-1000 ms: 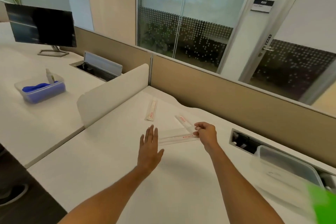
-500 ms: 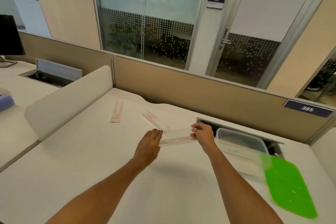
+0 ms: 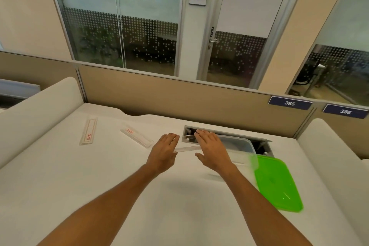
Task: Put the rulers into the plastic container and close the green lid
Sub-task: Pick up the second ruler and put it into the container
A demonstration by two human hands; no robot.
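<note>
A clear ruler (image 3: 187,148) is held just above the white desk (image 3: 111,181), one end in my left hand (image 3: 163,152) and the other in my right hand (image 3: 211,150). Both hands have their fingers stretched forward, and the grip itself is partly hidden. The clear plastic container (image 3: 242,147) stands open just right of my right hand, which partly covers its left side. Its green lid (image 3: 277,183) lies flat on the desk in front of it, to the right. Two more wrapped rulers (image 3: 88,131) (image 3: 136,135) lie on the desk to the left.
A cable tray opening (image 3: 225,133) sits in the desk behind the container. A tan partition (image 3: 179,96) runs along the back. White dividers stand at the left side (image 3: 40,110) and the right side (image 3: 329,150).
The view has swung right. Both hands have carried the clear ruler right, up to the container. My left hand has taken hold of its left end.
</note>
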